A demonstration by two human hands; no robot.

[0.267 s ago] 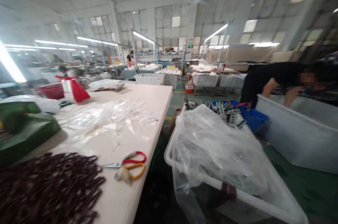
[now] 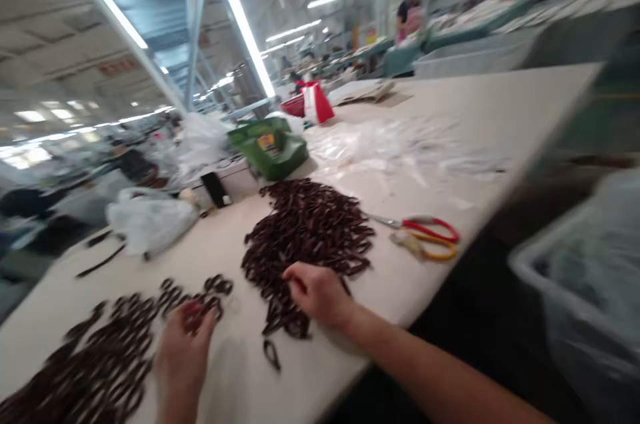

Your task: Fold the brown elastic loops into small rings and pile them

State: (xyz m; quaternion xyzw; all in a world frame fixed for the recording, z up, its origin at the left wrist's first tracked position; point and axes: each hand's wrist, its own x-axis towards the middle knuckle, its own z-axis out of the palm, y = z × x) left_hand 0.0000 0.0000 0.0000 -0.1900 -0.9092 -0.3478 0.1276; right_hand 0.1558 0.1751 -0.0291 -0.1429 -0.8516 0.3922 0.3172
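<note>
A big heap of small dark brown loop-shaped pieces [image 2: 307,227] lies on the pale table [image 2: 500,104]. My right hand [image 2: 317,291] rests on the near edge of that heap, fingers curled down into the pieces. My left hand [image 2: 183,351] lies flat-ish with fingers stretched over a second, flatter spread of the same brown pieces [image 2: 110,351]. One loose piece [image 2: 271,353] lies between my hands. The picture is blurred by motion.
Red-and-yellow-handled scissors [image 2: 425,234] lie right of the heap. Behind are a green box [image 2: 267,147], clear plastic bags [image 2: 400,141], a white bag [image 2: 150,221] and a red-and-white bag [image 2: 316,103]. A plastic-lined bin [image 2: 585,277] stands right of the table. Other workers are far off.
The view has swung left and down from the bins and the bending person to the table. Both my hands have come into view on the brown pieces.
</note>
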